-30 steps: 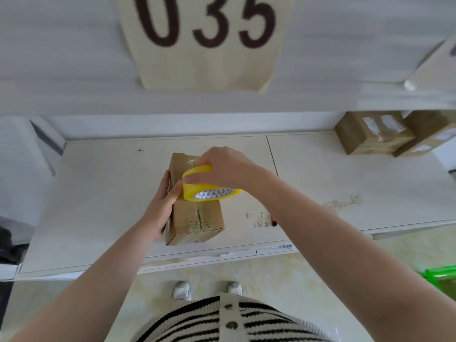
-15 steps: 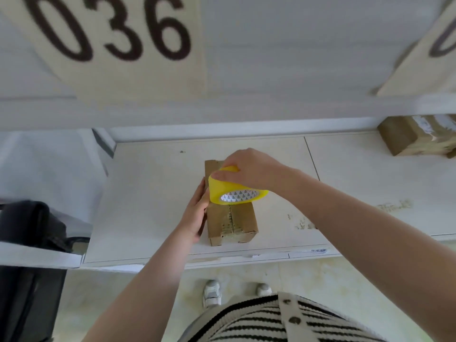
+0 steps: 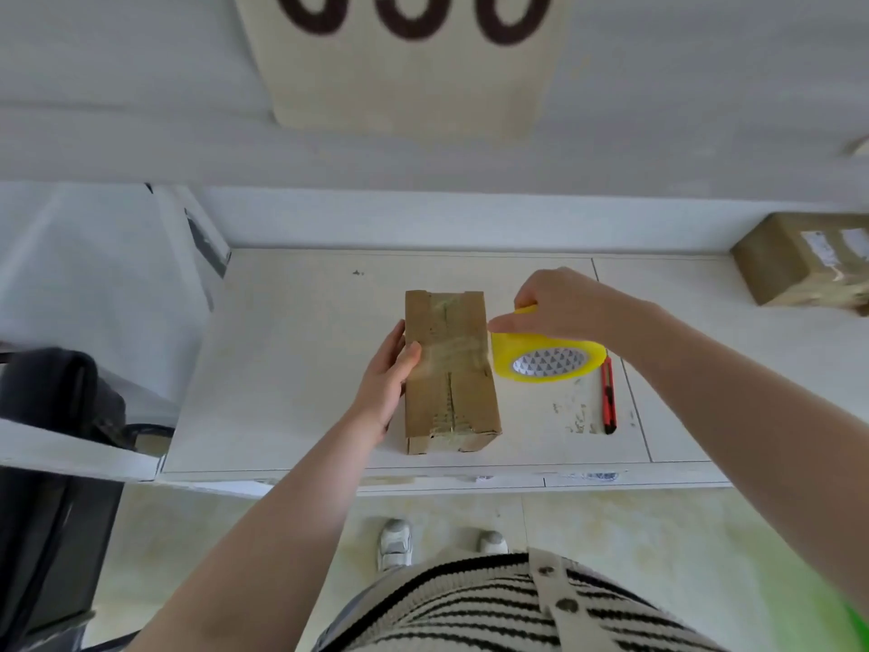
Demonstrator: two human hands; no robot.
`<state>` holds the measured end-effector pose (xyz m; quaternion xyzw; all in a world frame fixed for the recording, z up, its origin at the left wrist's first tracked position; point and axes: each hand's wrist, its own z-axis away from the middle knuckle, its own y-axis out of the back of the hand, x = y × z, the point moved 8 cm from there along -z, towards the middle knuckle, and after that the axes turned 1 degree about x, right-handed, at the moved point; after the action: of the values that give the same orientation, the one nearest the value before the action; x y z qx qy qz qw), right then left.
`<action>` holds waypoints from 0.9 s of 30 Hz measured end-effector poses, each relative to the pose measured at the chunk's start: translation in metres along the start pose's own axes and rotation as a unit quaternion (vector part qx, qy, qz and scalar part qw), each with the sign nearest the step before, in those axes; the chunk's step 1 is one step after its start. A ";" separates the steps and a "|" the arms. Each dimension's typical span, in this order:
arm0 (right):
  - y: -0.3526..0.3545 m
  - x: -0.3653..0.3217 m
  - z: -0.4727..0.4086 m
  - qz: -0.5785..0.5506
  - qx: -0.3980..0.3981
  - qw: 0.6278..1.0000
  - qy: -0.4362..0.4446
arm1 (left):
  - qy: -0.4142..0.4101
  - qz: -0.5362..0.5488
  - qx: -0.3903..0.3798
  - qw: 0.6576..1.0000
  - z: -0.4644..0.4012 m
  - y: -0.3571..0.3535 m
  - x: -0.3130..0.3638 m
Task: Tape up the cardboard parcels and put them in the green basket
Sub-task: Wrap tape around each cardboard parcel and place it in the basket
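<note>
1. Gripping the yellow tape roll [image 3: 549,358], the right hand [image 3: 562,303] has its fingers curled over the roll's top edge, and the roll sits tilted just off the right side of the cardboard parcel [image 3: 449,369], touching or nearly touching its edge.
2. A clear band of tape [image 3: 449,357] runs across the parcel's top from the roll towards the left hand [image 3: 386,376].
3. That left hand lies flat against the parcel's left side, fingers straight and close together, with the thumb laid on the top face at the end of the tape band (pressing rather than pinching).
4. Between the two hands, the parcel lies lengthwise on the white table [image 3: 291,369], its older taped seam running down the middle.
5. Just to the right of the right hand's roll, and below the wrist, a red utility knife [image 3: 608,397] lies on the table, apart from the parcel.
6. Far off beyond the right forearm, at the table's far right, rests another cardboard parcel with white labels [image 3: 799,258].
7. Above both hands hangs a paper sign [image 3: 404,82] with dark digits, cut off at the top.
8. Near the lower right corner, a blurred green patch [image 3: 846,604] shows; whether it is the basket cannot be told.
</note>
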<state>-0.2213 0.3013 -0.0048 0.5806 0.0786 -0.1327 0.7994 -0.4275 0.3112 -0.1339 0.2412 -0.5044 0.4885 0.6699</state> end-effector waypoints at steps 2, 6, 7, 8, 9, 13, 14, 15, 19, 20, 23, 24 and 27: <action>-0.011 0.010 -0.002 -0.017 -0.016 1.000 -0.013 | 0.002 -0.018 0.003 1.000 -0.001 0.003 -0.002; -0.034 0.029 -0.007 -0.040 -0.035 0.998 -0.046 | 0.003 -0.034 0.005 0.999 0.000 0.003 0.000; -0.039 0.032 -0.009 -0.049 -0.038 0.997 -0.050 | 0.004 -0.036 0.007 0.999 0.001 0.003 0.001; -0.044 0.034 -0.011 -0.057 -0.041 0.996 -0.053 | 0.005 -0.038 0.008 0.999 0.001 0.002 0.001; -0.048 0.035 -0.013 -0.065 -0.043 0.995 -0.056 | 0.006 -0.042 0.008 0.999 0.002 0.002 0.002; -0.059 0.036 -0.019 -0.080 -0.047 0.994 -0.061 | 0.002 -0.074 -0.001 0.997 0.003 -0.001 0.005; -0.061 0.035 -0.019 -0.080 -0.048 0.994 -0.059 | 0.001 -0.092 -0.003 0.996 0.004 -0.002 0.007; -0.062 0.034 -0.020 -0.079 -0.049 0.994 -0.057 | -0.004 -0.116 -0.004 0.993 0.005 -0.004 0.009; -0.065 0.032 -0.020 -0.070 -0.048 0.995 -0.054 | -0.026 -0.441 0.068 0.894 0.003 -0.002 0.024; -0.065 0.032 -0.020 -0.069 -0.047 0.995 -0.055 | -0.048 -0.534 0.105 0.837 0.003 -0.004 0.034; -0.065 0.030 -0.021 -0.065 -0.050 0.995 -0.054 | -0.166 -0.634 0.124 0.745 0.003 -0.043 0.059; -0.065 0.030 -0.021 -0.064 -0.052 0.995 -0.054 | -0.176 -0.651 0.110 0.730 0.000 -0.055 0.057; -0.069 0.033 -0.021 -0.070 -0.055 0.994 -0.057 | -0.145 -0.694 0.098 0.699 -0.006 -0.065 0.043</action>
<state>-0.2106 0.2973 -0.0830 0.5206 0.0802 -0.2167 0.8219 -0.3658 0.3076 -0.0864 0.6548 -0.2350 -0.1091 0.7100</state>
